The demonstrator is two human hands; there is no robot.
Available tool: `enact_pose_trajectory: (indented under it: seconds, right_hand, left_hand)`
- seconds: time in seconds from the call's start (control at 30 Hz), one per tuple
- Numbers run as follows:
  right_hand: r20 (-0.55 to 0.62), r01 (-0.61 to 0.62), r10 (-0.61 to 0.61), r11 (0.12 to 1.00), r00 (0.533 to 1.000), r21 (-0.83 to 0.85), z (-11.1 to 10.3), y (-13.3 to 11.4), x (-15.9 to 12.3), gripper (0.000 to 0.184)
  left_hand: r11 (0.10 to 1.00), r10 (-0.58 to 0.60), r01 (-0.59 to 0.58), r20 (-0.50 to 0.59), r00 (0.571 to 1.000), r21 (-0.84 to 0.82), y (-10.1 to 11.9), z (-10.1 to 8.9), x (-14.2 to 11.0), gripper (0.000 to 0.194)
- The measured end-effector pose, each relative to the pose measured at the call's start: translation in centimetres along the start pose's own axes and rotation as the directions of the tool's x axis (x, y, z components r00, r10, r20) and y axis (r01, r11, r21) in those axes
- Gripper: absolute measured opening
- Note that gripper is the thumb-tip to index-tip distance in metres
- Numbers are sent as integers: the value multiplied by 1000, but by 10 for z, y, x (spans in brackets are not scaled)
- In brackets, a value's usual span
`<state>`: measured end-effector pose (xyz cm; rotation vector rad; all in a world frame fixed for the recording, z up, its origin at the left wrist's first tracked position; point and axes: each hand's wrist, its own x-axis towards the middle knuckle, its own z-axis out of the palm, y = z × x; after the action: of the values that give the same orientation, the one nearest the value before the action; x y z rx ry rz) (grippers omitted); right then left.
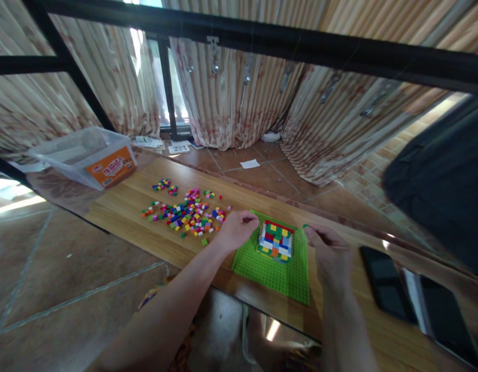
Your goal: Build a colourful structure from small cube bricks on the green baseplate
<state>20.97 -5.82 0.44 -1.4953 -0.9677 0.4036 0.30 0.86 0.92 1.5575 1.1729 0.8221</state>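
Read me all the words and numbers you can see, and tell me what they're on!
None can be read clearly.
Orange label on the clear plastic box: big white writing, too blurred to read.
White printed sheet on the floor: dark marks, too small to read.
Papers beside it: also too small.

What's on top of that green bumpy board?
A squarish stack of colorful bricks sits on the green board, with bare studs around it. The studs under the stack are covered, and the left hand hides part of the board's edge.
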Motion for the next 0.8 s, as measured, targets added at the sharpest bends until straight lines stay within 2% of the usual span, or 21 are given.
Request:
enact_pose_trajectory:
  seconds: [0.13, 0.23, 0.4, 0.6, 0.8]
  right_hand:
    - [187, -22, 39, 995, 982, -93, 1, 4, -2, 23]
    - [289, -11, 60, 985, 956, -169, 4, 7, -4, 23]
    - [318, -6, 73, 978, 945, -207, 2, 15, -3, 24]
    - [293, 39, 34, 970, 956, -239, 6, 18, -5, 26]
    - [255, -83, 118, 986, 960, -144, 12, 25, -4, 30]
  left_hand:
    - [976, -7, -1, 38, 999, 216, 1, 0, -3, 26]
    - [952, 5, -32, 89, 996, 303, 3, 2, -6, 29]
    - [946, 46, -105, 193, 980, 307, 2, 8, -7, 26]
    - [947, 44, -105, 201, 979, 303, 1, 11, -9, 27]
    - [938, 35, -104, 209, 977, 331, 5, 10, -11, 25]
